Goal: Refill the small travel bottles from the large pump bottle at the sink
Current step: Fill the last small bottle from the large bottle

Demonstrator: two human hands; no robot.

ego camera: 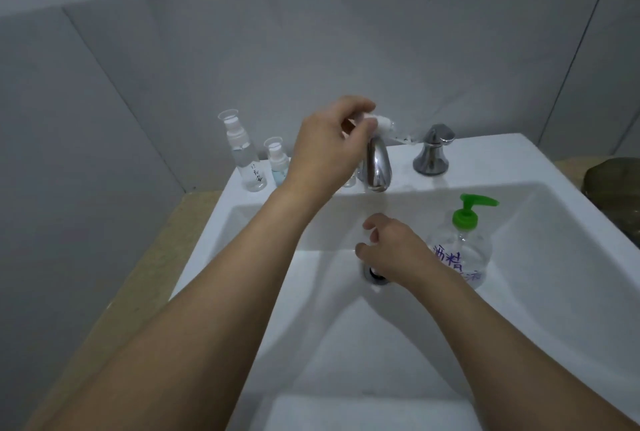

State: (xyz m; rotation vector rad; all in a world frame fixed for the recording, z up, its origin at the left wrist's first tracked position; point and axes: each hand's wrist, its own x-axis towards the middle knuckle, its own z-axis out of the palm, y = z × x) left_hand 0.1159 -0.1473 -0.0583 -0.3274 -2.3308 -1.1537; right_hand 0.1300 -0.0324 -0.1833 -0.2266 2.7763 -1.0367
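Left hand (329,143): fingers clamped on a spray cap (379,124), lifted clear above the faucet (375,167).
Right hand (391,250): fingers curled, contents unclear, left of the pump bottle (462,250).

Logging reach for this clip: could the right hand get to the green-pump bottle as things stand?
Probably yes. The right hand hangs empty inside the basin, right beside the green-pump bottle, with nothing between them. The left hand, holding a small white pump top, is up by the faucet.

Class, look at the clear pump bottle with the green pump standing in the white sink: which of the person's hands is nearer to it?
Right. The right hand is in the basin just beside the clear pump bottle with the green pump; the left hand is raised above the chrome faucet, holding a small white sprayer top.
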